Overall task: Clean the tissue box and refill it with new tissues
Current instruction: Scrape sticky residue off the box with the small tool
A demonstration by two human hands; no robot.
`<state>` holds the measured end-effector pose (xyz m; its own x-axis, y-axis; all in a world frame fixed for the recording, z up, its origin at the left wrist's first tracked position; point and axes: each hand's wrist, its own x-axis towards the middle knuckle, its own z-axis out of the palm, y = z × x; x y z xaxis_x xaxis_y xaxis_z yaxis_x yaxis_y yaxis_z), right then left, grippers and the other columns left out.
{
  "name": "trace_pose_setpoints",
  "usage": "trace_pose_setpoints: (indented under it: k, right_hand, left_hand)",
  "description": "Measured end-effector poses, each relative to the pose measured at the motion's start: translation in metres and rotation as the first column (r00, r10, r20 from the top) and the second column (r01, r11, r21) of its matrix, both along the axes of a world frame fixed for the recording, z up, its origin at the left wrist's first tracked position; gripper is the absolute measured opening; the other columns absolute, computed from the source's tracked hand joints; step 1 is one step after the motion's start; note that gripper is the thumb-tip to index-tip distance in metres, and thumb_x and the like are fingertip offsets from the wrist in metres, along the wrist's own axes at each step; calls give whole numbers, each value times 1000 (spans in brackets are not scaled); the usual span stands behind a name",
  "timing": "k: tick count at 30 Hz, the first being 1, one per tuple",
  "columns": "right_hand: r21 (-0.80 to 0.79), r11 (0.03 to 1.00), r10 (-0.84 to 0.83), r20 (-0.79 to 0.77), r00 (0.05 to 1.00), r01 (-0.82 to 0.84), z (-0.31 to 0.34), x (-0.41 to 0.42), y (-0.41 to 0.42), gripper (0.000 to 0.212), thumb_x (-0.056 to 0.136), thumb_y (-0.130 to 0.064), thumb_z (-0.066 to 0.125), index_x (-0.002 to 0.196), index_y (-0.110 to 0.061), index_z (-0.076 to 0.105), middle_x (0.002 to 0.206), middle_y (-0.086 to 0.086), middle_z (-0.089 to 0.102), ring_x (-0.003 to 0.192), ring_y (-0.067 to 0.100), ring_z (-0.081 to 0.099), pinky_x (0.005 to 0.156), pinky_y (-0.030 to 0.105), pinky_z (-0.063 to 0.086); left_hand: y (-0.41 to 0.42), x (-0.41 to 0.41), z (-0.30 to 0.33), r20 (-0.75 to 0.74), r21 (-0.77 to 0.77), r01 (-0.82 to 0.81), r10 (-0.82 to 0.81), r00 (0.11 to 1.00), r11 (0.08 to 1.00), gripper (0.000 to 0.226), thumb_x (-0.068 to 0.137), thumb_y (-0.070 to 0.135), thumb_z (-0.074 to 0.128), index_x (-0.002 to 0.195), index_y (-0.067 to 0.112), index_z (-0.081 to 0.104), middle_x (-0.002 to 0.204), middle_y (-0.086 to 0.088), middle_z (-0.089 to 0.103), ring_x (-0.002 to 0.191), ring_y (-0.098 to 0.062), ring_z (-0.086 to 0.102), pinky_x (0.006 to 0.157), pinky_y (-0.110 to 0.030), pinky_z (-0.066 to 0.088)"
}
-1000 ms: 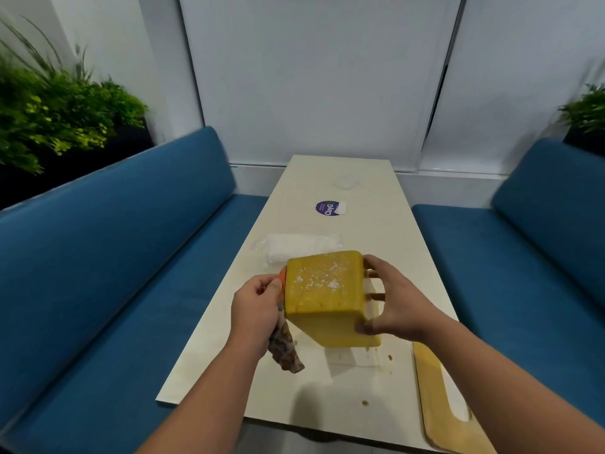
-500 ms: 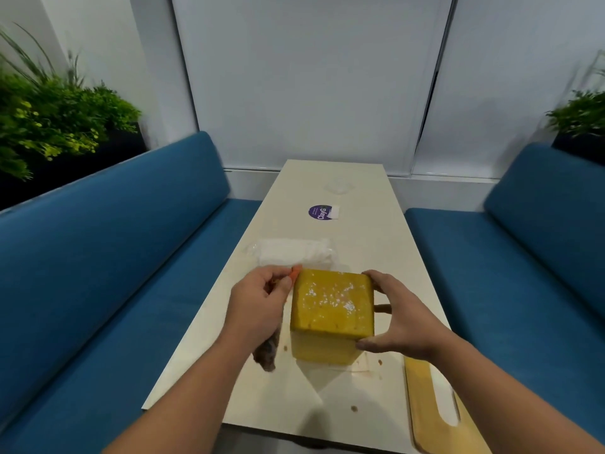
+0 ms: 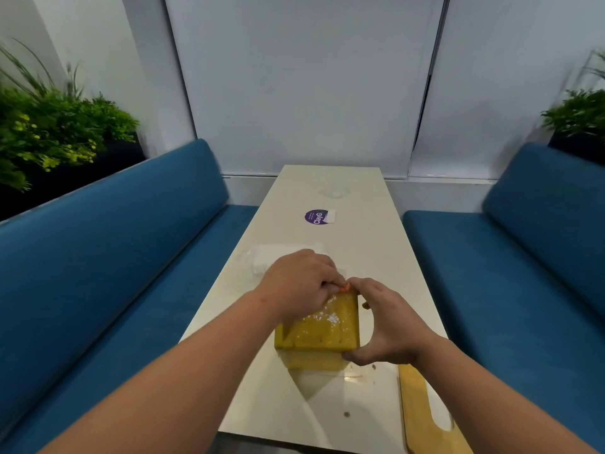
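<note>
1. Two long blue upholstered benches (image 3: pixel 108 257) are seen along either side of the scene, with green leafy plants (image 3: pixel 49 132) set behind the left backrest and another behind the right one.
2. A long, narrow, cream-coloured glossy worktop (image 3: pixel 370 257) is placed between the benches, running away toward a white panelled wall (image 3: pixel 304 77).
3. A yellow, cube-shaped hard tissue box (image 3: pixel 322 332) is stood on the near half of the worktop, its top face speckled with white flecks.
4. A flat light wooden board with a cut-out handle slot (image 3: pixel 422 404) is laid at the near right edge of the worktop, just beside the tissue box but apart from it.
5. A white pack of tissues in clear plastic wrap (image 3: pixel 262 260) is lain on the worktop just beyond the box, partly covered by the left hand.
6. The left hand (image 3: pixel 301 283) is laid over the far left part of the box top, its fingers curled and pinching a small orange-edged cloth (image 3: pixel 343 289), of which only a sliver is visible.
7. The right hand (image 3: pixel 389 326) is clasped around the right side of the box, thumb at the near corner and fingers curled at the far corner.
8. A round purple sticker with white lettering (image 3: pixel 316 217) is seen farther along the worktop, with a small white label touching its right edge.
9. A few small brown spots (image 3: pixel 347 414) are scattered on the near worktop.
</note>
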<state>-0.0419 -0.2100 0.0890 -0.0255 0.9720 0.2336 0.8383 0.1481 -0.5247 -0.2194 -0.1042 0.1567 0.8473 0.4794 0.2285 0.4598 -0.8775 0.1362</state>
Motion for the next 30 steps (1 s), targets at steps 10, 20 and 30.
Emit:
trace_pose_setpoints:
  k: [10,20,30]
  right_hand:
    - [-9,1000,-22,-1,1000,22,-5,0,5,113,51,-68,81,145,-32,28,136,-17,40,121,6,43,98,27,48]
    - [39,999,2,-113,994,3,-8,-4,-1,108,50,-53,87,142,-30,36,128,-20,43,116,4,47,90,20,51]
    - [21,1000,-18,-69,997,19,-6,-6,-4,113,51,-60,85,145,-27,31,134,-17,39,116,2,43,93,19,49]
  left_hand:
    - [31,-43,5,-18,-195,-101,100,995,976,21,95,35,56,109,41,70,107,19,64,100,-5,54,88,-24,46]
    - [1,0,0,-1,-111,-21,21,1000,994,25,95,39,53,114,37,68,113,16,63,104,-8,54,91,-28,47]
    - [25,-41,7,-49,-184,-98,91,995,978,20,93,35,58,108,40,71,107,19,64,101,-4,55,85,-19,44]
